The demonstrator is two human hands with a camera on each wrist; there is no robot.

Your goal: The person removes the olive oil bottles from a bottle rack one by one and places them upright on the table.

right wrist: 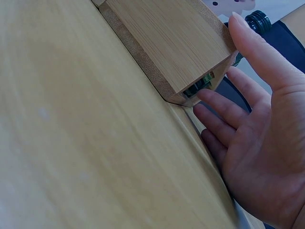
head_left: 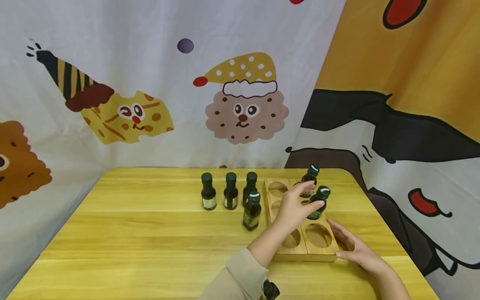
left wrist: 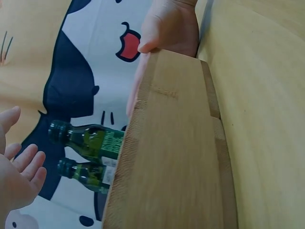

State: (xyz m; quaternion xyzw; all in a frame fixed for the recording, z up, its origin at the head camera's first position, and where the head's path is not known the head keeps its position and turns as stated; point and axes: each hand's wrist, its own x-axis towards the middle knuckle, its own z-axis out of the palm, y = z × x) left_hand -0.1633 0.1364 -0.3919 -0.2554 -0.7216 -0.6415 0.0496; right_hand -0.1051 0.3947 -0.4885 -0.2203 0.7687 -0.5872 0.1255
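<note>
My left hand (head_left: 296,206) reaches over a wooden rack (head_left: 303,257) with round holes, fingers spread and slightly bent. Two small dark green bottles stand in the rack's right row, a farther bottle (head_left: 313,171) and a nearer bottle (head_left: 323,193). In the left wrist view the left hand (left wrist: 21,174) shows a gap from the caps of both bottles. At the rack's front right corner, my right hand (head_left: 354,248) rests with its thumb on the front edge and extended fingers along the side. Its palm faces the rack in the right wrist view.
Left of the rack, several similar bottles stand on the table (head_left: 150,233), the nearest a bottle (head_left: 251,212) close to the rack's side. Another dark bottle (head_left: 271,290) shows partly beside the left sleeve (head_left: 240,275). A printed curtain (head_left: 150,75) hangs behind the table.
</note>
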